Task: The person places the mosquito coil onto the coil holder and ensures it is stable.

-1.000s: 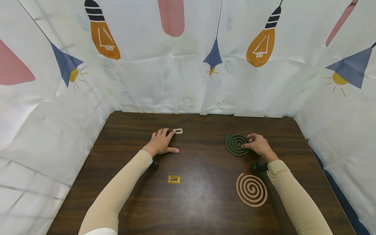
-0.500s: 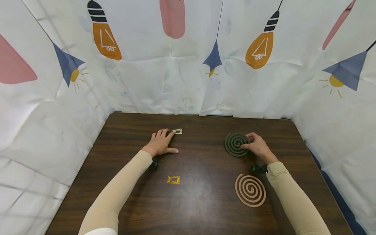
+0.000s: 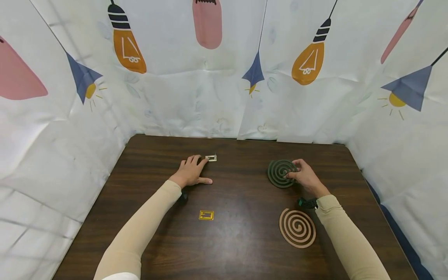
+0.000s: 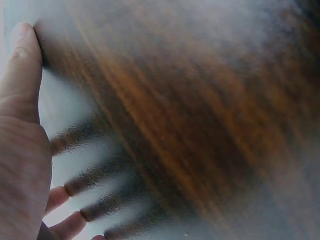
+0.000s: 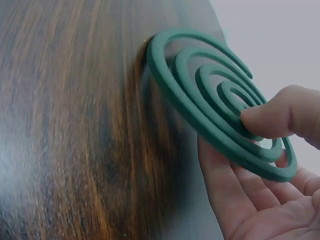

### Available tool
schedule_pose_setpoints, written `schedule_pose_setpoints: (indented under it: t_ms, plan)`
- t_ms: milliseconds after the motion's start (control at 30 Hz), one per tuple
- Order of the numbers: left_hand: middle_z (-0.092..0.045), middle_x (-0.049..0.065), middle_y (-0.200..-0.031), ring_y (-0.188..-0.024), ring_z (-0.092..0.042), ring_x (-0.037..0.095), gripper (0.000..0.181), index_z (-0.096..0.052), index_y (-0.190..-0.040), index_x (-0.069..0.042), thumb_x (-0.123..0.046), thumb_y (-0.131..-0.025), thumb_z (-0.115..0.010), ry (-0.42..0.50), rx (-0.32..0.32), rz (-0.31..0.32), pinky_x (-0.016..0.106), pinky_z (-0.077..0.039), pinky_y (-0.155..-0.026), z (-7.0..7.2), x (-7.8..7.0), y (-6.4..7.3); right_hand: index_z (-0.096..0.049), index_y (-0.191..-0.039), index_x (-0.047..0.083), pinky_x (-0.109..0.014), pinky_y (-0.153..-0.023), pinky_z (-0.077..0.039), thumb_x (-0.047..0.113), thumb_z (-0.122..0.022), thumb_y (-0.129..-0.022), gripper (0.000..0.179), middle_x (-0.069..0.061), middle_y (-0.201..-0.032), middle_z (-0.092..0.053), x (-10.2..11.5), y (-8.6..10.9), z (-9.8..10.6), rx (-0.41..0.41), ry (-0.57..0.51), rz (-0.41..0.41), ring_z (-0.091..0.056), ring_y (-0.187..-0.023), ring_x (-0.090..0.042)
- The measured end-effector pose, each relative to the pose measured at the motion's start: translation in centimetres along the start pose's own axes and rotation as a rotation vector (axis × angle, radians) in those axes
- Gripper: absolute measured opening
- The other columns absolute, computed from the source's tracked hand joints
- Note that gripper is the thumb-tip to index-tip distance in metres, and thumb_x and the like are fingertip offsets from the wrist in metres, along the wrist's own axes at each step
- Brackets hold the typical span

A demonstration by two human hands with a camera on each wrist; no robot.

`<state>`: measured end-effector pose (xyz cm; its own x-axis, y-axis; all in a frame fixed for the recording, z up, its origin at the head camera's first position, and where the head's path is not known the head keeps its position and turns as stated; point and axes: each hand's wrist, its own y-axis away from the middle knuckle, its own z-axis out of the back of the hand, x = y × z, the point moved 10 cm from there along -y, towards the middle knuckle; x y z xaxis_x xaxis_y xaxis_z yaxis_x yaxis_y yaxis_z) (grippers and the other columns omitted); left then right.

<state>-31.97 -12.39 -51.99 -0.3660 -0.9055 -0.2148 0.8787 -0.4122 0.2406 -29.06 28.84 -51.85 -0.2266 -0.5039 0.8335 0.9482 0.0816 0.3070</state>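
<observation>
My right hand (image 3: pixel 307 178) pinches a green mosquito coil (image 3: pixel 274 181) at its right side. In the right wrist view the thumb lies on top of the coil (image 5: pixel 215 137) near its centre, fingers beneath, and the coil is tilted with its far edge close to the tabletop. My left hand (image 3: pixel 190 173) rests on the table, fingers and thumb spread, holding nothing. Its index fingertip is right at a small silver metal coil stand (image 3: pixel 211 160). In the left wrist view the thumb (image 4: pixel 22 65) and fingertips touch the shiny wood.
A tan mosquito coil (image 3: pixel 297 228) lies flat nearer me, left of the right forearm. A small gold-coloured metal coil stand (image 3: pixel 206 219) lies left of centre. Printed white cloth (image 3: pixel 168 101) surrounds the dark wooden table (image 3: pixel 238 194) on the far side and both flanks.
The head view has tilted up slightly, so the scene sits a little lower. Both hands keep nearly the same places, and the green coil stays in the right hand.
</observation>
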Motion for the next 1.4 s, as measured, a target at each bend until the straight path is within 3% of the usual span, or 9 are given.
schedule_pose_setpoints:
  t_ms: [167, 333, 533, 1000, 1400]
  plan:
    - [-0.026, 0.024, -0.167, -0.155, -0.025, 0.048, 0.097, -0.029, -0.165, -0.017, -0.070, -0.091, -0.064, 0.006, 0.013, 0.006, 0.068, -0.029, -0.119, 0.0, -0.1, 0.3, -0.032, -0.148, 0.000, -0.033, -0.076, -0.052, 0.017, -0.066, -0.102, 0.060, -0.006, -0.109, -0.070, -0.2, -0.1, -0.5, 0.037, -0.121, 0.001, -0.070, -0.086, -0.009]
    - [-0.026, 0.024, -0.167, -0.156, -0.024, 0.048, 0.096, -0.029, -0.165, -0.017, -0.070, -0.092, -0.063, 0.016, 0.009, 0.008, 0.068, -0.028, -0.119, 0.0, -0.1, 0.5, -0.032, -0.149, 0.000, -0.033, -0.076, -0.055, 0.024, -0.070, -0.101, 0.066, 0.004, -0.099, -0.071, -0.3, -0.1, -0.9, 0.051, -0.180, -0.003, -0.072, -0.084, -0.009]
    - [-0.025, 0.024, -0.168, -0.156, -0.023, 0.048, 0.096, -0.027, -0.165, -0.018, -0.069, -0.092, -0.063, 0.016, 0.012, 0.006, 0.068, -0.027, -0.120, -0.2, 0.0, 0.4, -0.031, -0.151, -0.001, -0.030, -0.077, -0.058, 0.024, -0.072, -0.099, 0.071, 0.004, -0.100, -0.068, -0.2, 0.0, -1.0, 0.053, -0.193, -0.008, -0.072, -0.082, -0.009]
    - [-0.023, 0.022, -0.169, -0.157, -0.021, 0.047, 0.098, -0.026, -0.166, -0.019, -0.072, -0.092, -0.061, 0.007, 0.012, 0.006, 0.067, -0.026, -0.121, -0.4, 0.3, 0.1, -0.037, -0.146, 0.000, -0.028, -0.081, -0.061, 0.018, -0.070, -0.101, 0.059, 0.009, -0.101, -0.065, 0.6, -0.1, -1.0, 0.058, -0.265, 0.002, -0.073, -0.080, -0.008]
    - [-0.024, 0.022, -0.168, -0.157, -0.022, 0.046, 0.098, -0.026, -0.166, -0.019, -0.071, -0.092, -0.062, 0.010, 0.004, 0.002, 0.067, -0.026, -0.121, -0.2, 0.2, 0.1, -0.038, -0.147, -0.002, -0.029, -0.081, -0.062, 0.017, -0.070, -0.100, 0.060, 0.010, -0.100, -0.067, 1.3, -0.2, -1.2, 0.069, -0.303, 0.033, -0.073, -0.080, -0.008]
